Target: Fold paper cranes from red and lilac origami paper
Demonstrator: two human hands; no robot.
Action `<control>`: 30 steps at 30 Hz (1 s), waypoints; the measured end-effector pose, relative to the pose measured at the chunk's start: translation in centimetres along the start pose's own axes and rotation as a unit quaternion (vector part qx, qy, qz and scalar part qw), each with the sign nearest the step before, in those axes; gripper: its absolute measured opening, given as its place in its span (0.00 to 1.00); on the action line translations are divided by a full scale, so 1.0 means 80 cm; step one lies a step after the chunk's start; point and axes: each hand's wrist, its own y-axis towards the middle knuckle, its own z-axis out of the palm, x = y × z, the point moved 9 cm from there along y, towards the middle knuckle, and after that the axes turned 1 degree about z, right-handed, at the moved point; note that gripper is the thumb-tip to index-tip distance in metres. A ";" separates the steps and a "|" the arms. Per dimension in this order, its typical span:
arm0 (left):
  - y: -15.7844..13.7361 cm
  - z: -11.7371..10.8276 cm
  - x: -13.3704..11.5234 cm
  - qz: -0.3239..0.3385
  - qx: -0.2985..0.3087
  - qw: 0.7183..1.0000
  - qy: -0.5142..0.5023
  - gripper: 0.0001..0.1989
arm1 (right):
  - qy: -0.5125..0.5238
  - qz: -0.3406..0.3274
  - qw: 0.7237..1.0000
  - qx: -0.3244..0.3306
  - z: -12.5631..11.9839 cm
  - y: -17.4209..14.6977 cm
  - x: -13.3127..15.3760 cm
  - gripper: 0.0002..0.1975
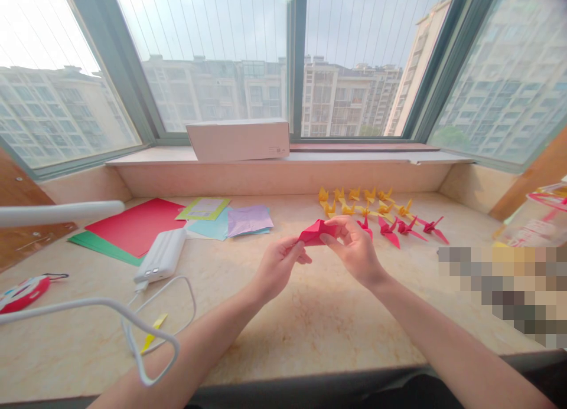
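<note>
Pinching left end of red paper [316, 234]: left hand [280, 261]. Paper between the hands, above the surface [301, 320], long axis roughly left to right; neither hand clearly nearer. Right hand [357, 249] pinching its right end. Red cranes [390, 231] farther right, on the surface.

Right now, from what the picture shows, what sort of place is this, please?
Probably a window bay in an upper-floor home: a stone-like counter lies below wide windows with dark frames, and the roofs of apartment blocks opposite appear near eye level.
</note>
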 end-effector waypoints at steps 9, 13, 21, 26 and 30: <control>-0.003 0.005 -0.011 -0.011 0.037 0.998 0.040 0.11 | -0.194 -0.090 0.975 0.054 0.006 -0.003 0.029 0.19; -0.004 0.011 -0.010 -0.011 0.056 0.998 0.037 0.11 | -0.202 -0.122 0.965 0.117 0.020 -0.007 0.037 0.06; -0.002 0.003 -0.006 0.019 0.024 0.999 0.007 0.12 | -0.125 -0.028 0.986 0.109 0.012 -0.005 0.016 0.08; -0.002 -0.001 -0.010 0.038 0.001 0.999 0.023 0.12 | -0.044 0.050 0.993 0.100 0.013 -0.006 -0.002 0.11; -0.001 -0.003 -0.008 0.036 -0.009 0.999 0.014 0.11 | -0.015 0.062 0.993 0.101 0.016 -0.008 -0.005 0.12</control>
